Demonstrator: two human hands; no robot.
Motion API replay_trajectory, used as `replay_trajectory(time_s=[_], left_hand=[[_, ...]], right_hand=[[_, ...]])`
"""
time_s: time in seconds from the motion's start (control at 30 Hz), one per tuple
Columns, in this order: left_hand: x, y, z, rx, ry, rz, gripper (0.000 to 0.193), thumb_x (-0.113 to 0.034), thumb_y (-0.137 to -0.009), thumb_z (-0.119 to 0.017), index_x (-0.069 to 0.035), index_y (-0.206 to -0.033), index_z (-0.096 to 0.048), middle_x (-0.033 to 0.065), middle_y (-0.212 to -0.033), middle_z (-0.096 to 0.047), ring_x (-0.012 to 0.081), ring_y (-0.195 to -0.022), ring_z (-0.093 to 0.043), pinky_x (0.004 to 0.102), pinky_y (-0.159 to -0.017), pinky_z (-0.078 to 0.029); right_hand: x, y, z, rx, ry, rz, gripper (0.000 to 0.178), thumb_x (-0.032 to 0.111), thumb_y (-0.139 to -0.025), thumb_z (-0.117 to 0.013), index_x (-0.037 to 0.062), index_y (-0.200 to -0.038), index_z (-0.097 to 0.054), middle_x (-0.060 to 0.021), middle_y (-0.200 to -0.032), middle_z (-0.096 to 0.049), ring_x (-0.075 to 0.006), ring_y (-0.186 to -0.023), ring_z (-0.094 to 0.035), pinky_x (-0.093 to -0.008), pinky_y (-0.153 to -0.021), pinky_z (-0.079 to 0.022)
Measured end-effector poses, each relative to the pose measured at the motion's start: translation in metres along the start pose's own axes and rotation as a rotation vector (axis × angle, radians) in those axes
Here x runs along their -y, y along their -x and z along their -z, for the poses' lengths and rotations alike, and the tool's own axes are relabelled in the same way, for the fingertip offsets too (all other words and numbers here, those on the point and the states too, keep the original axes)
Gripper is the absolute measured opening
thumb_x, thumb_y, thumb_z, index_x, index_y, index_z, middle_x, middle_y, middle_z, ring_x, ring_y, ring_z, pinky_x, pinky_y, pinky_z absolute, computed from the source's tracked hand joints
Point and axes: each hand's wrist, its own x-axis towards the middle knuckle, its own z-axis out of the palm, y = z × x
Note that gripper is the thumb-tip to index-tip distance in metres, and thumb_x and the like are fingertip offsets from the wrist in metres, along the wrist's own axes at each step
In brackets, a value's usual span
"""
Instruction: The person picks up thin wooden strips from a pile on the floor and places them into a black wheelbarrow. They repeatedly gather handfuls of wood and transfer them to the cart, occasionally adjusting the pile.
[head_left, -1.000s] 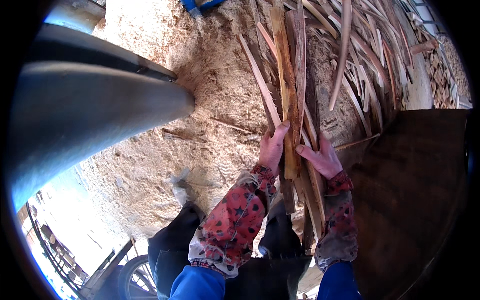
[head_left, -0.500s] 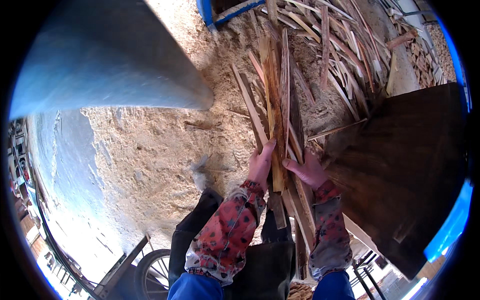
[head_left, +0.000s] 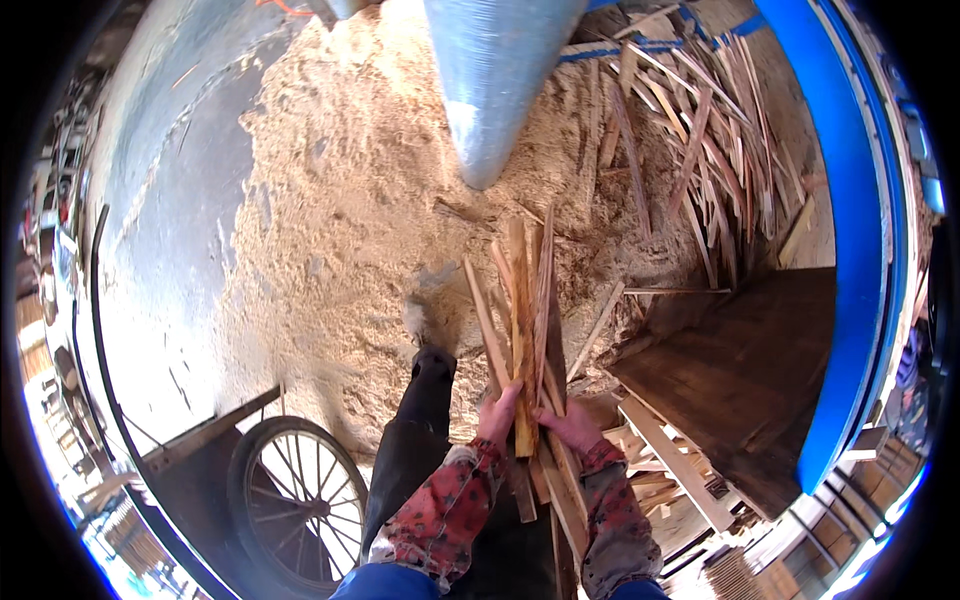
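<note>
A loose bundle of long wood strips (head_left: 521, 310) stands out in front of my body, fanned apart at its far end. From the left side my left hand (head_left: 499, 412) wraps round it, thumb lying along the wood. My right hand (head_left: 571, 425) grips the same bundle from the right, a little closer to me. Some strips carry rough, bark-like edges, and their near ends reach down between my forearms. Patterned red sleeve covers (head_left: 437, 515) hide both wrists. The fingers beneath the bundle are hidden.
Sawdust (head_left: 330, 190) covers much of the floor. A grey-blue metal cylinder (head_left: 490, 90) comes down at the far middle. Scrap strips (head_left: 730, 160) are heaped at the far right, near a blue metal frame (head_left: 850, 250) and a dark board (head_left: 750, 370). A spoked wheel (head_left: 300, 505) stands at the near left.
My view has swung to the right, and the metal cylinder now appears at the far middle. Both hands keep hold of the bundle, which sits lower in the picture. The wheel shows more fully.
</note>
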Motion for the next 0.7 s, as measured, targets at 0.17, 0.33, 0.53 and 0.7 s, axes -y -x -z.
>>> replay_trajectory(time_s=[0.17,0.33,0.53,0.7], left_hand=[[0.028,0.011,0.04,-0.015,0.208,0.09,0.059,-0.044,-0.081,-0.069,0.007,-0.111,-0.064,0.012,-0.099,-0.068,0.0207,-0.084,-0.066,0.0319,-0.074,-0.052],[0.037,-0.041,0.082,-0.06,0.155,0.245,0.06,-0.042,-0.08,-0.071,0.008,-0.111,-0.063,0.0138,-0.098,-0.069,0.0236,-0.081,-0.068,0.0347,-0.071,-0.054],[0.013,-0.038,0.095,0.116,0.354,0.288,0.056,-0.04,-0.083,-0.071,0.006,-0.113,-0.061,0.0116,-0.097,-0.069,0.0237,-0.083,-0.069,0.0355,-0.073,-0.055],[-0.002,-0.062,0.097,0.161,0.395,0.345,0.057,-0.04,-0.083,-0.073,0.006,-0.114,-0.061,0.012,-0.1,-0.069,0.0236,-0.085,-0.069,0.0351,-0.074,-0.055]], right_hand=[[-0.05,-0.014,-0.044,0.119,-0.001,-0.064,0.071,0.051,-0.083,-0.069,-0.0041,-0.125,-0.056,-0.0155,-0.116,-0.063,-0.0199,-0.107,-0.06,-0.035,-0.09,-0.048],[-0.04,-0.041,-0.069,0.146,-0.016,-0.137,0.061,0.05,-0.085,-0.067,-0.0041,-0.112,-0.066,-0.0085,-0.099,-0.069,-0.0179,-0.09,-0.064,-0.0324,-0.081,-0.05],[-0.086,-0.073,-0.085,0.12,-0.019,-0.255,0.067,0.053,-0.086,-0.066,-0.0051,-0.119,-0.061,-0.0101,-0.105,-0.067,-0.0166,-0.094,-0.063,-0.0297,-0.083,-0.049],[-0.05,-0.097,-0.086,0.096,-0.141,-0.377,0.07,0.051,-0.085,-0.068,-0.0056,-0.124,-0.058,-0.0127,-0.114,-0.064,-0.0198,-0.102,-0.061,-0.0305,-0.088,-0.048]])
